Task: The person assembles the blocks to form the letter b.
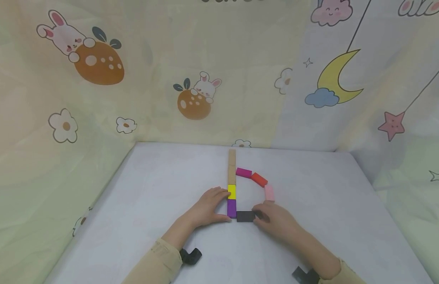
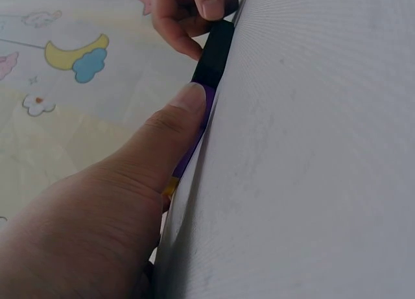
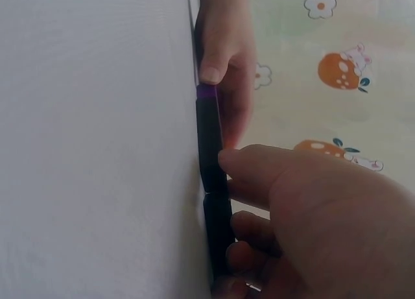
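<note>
My left hand (image 1: 209, 206) rests beside a straight column, its fingertips at the yellow block (image 1: 231, 192) and its thumb against the near end of the purple block (image 1: 231, 208). Above these, a long natural-wood strip (image 1: 232, 166) continues the line. A black block (image 1: 245, 216) lies sideways from the purple block's near end. At its right end, my right hand (image 1: 278, 223) pinches a second dark block (image 3: 218, 231), partly hidden by the fingers; the thumb touches the first one. A magenta block (image 1: 244, 172), an orange-red block (image 1: 259, 179) and a pink block (image 1: 269, 193) curve down from the strip toward this hand.
The blocks lie on a white-covered table (image 1: 162, 169). A patterned cloth (image 1: 145, 79) with rabbits, flowers and a moon hangs behind and at the sides. Black wrist mounts (image 1: 191, 256) sit under both forearms, close to the table surface.
</note>
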The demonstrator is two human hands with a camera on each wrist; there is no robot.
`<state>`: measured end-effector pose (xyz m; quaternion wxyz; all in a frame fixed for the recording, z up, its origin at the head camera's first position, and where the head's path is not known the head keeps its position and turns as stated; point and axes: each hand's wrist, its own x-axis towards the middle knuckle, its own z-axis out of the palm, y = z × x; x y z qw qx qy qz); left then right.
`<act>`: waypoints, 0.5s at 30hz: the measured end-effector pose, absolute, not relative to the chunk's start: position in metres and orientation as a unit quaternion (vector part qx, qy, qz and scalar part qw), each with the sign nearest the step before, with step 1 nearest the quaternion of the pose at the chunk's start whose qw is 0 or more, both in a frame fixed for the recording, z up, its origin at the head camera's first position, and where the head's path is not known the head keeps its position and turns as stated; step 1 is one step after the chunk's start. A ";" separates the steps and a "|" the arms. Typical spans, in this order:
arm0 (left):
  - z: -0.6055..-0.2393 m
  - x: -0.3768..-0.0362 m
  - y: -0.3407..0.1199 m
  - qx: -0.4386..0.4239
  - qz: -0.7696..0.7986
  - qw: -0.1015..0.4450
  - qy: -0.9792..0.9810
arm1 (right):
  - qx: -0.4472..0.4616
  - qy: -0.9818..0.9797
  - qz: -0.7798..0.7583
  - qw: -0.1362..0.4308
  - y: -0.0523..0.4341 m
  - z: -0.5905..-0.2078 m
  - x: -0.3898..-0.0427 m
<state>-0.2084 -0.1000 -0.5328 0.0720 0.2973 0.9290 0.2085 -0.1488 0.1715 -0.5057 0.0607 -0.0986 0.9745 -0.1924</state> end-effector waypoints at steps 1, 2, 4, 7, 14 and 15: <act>-0.533 -0.208 -0.100 0.299 0.209 0.071 0.928 | -0.098 0.974 -0.193 0.061 0.171 -0.506 -0.149; -0.533 -0.209 -0.100 0.300 0.210 0.070 0.928 | -0.096 0.974 -0.193 0.062 0.171 -0.506 -0.149; -0.533 -0.209 -0.100 0.300 0.210 0.068 0.928 | -0.093 0.975 -0.194 0.062 0.172 -0.505 -0.149; -0.533 -0.209 -0.100 0.301 0.208 0.066 0.928 | -0.092 0.973 -0.200 0.062 0.172 -0.504 -0.149; -0.529 -0.210 -0.100 0.310 0.214 0.068 0.924 | -0.079 0.970 -0.223 0.064 0.177 -0.499 -0.148; -0.528 -0.210 -0.101 0.307 0.216 0.073 0.924 | -0.073 0.970 -0.224 0.065 0.178 -0.498 -0.148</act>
